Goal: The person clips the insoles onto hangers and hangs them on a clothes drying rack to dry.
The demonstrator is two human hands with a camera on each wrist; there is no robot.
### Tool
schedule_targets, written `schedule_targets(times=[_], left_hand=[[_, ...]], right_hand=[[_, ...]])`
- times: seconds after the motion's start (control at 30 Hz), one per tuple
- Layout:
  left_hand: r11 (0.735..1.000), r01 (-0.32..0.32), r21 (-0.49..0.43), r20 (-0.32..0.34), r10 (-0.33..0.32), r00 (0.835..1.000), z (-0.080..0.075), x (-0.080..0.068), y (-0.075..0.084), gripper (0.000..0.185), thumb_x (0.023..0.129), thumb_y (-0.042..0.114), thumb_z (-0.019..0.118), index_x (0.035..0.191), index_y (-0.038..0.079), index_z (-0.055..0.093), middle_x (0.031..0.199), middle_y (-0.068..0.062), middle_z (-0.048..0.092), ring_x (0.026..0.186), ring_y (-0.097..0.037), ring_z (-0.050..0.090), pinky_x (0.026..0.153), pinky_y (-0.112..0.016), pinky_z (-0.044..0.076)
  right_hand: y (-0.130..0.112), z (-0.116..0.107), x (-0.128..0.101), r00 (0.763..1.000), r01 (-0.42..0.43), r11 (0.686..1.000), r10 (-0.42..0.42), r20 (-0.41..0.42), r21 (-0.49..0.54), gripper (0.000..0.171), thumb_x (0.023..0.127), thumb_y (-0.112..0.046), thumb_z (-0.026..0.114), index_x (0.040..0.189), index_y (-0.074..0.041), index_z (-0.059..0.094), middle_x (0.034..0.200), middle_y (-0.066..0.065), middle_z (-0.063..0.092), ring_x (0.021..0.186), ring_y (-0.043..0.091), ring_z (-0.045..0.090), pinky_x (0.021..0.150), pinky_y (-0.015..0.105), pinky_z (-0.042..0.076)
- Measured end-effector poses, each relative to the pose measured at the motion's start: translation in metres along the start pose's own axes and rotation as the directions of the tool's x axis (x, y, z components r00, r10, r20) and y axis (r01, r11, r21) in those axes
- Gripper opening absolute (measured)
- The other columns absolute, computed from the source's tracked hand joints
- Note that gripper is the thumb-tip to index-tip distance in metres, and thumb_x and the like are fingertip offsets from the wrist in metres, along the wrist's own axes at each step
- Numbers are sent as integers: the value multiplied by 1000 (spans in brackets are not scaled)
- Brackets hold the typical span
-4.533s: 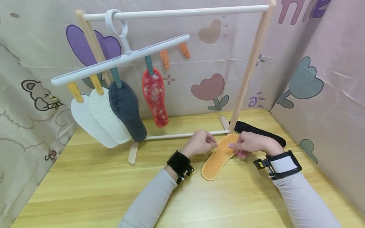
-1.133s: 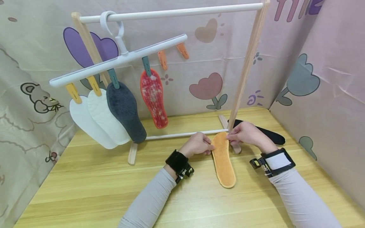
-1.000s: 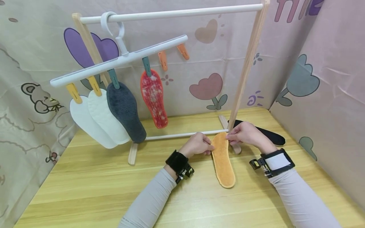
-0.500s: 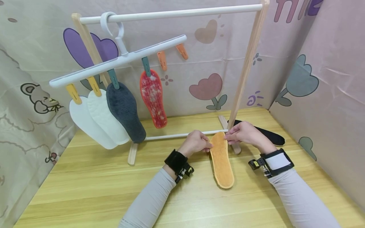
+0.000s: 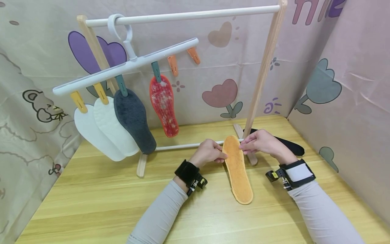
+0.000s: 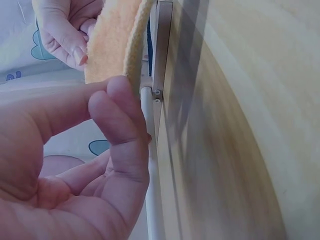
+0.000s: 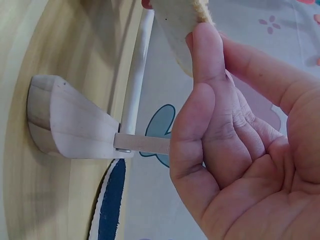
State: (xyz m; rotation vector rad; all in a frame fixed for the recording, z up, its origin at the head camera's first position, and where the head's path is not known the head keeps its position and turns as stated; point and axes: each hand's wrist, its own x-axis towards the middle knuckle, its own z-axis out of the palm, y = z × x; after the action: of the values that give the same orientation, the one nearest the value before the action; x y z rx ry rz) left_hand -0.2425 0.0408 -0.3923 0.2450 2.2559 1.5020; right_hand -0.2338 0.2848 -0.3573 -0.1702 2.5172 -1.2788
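Observation:
An orange fuzzy insole (image 5: 237,173) with a pale stitched edge is held between both hands in the head view. My left hand (image 5: 208,151) pinches its left edge near the upper end. On the opposite edge, my right hand (image 5: 262,144) pinches it between thumb and fingertips. The left wrist view shows the fuzzy face of the insole (image 6: 117,40) above my thumb and finger. From the right wrist, its pale underside (image 7: 175,30) shows. Its upper end is raised in front of the rack's low white bar (image 5: 189,146).
A wooden rack (image 5: 263,74) carries a tilted white hanger (image 5: 137,62). Clipped on it hang two white insoles (image 5: 117,125), a dark grey insole (image 5: 135,118) and a red one (image 5: 164,105). Two orange clips (image 5: 173,65) hold nothing. A black insole (image 5: 289,145) lies behind my right hand.
The orange insole has turned from slanting down-left to slanting down-right, and its upper end has risen slightly. My right hand has shifted to its upper right edge. The hanging insoles stay put.

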Motion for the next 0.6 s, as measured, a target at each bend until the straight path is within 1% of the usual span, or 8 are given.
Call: schedule_targets(times=[0.17, 0.23, 0.33, 0.47, 0.6], left_hand=[[999, -2, -45, -9, 2, 1000, -2, 0, 1, 19, 87, 3, 88, 99, 0, 73, 74, -6, 75, 62, -14, 69, 73, -32, 66], [999, 3, -53, -8, -3, 1000, -2, 1, 1, 18, 87, 2, 87, 96, 1, 72, 73, -5, 74, 62, -14, 68, 76, -36, 66], [998, -1, -59, -11, 0, 1000, -4, 2, 1, 18, 87, 2, 88, 90, 3, 70, 72, -5, 74, 62, -14, 69, 78, -37, 67], [997, -20, -68, -16, 19, 1000, -9, 1, 3, 17, 88, 3, 87, 85, 4, 71, 73, -4, 73, 62, -13, 69, 72, -31, 65], [998, -41, -53, -7, 41, 999, -14, 1, 3, 13, 92, 7, 85, 86, 4, 74, 75, -4, 75, 64, -13, 70, 69, -26, 63]], right_hand=[[-1, 0, -1, 1000, 7, 1000, -7, -3, -5, 28, 98, -13, 78, 115, 9, 75, 99, 11, 84, 83, 12, 79, 77, 31, 66], [-1, 0, -1, 1000, 9, 1000, -9, -7, -11, 29, 98, -15, 78, 116, 8, 75, 98, 11, 84, 82, 12, 79, 76, 31, 66], [-1, -1, -1, 1000, 5, 1000, -5, -18, -14, 30, 98, -16, 79, 116, 8, 75, 96, 11, 84, 83, 16, 80, 75, 32, 66], [-2, -1, 0, 1000, 2, 1000, -2, -31, -3, 33, 97, -17, 81, 117, 9, 75, 95, 12, 84, 84, 19, 81, 75, 33, 66], [-1, -1, 0, 999, 13, 1000, -13, -42, -6, 35, 97, -19, 81, 118, 9, 74, 96, 13, 84, 82, 15, 81, 74, 30, 64]])
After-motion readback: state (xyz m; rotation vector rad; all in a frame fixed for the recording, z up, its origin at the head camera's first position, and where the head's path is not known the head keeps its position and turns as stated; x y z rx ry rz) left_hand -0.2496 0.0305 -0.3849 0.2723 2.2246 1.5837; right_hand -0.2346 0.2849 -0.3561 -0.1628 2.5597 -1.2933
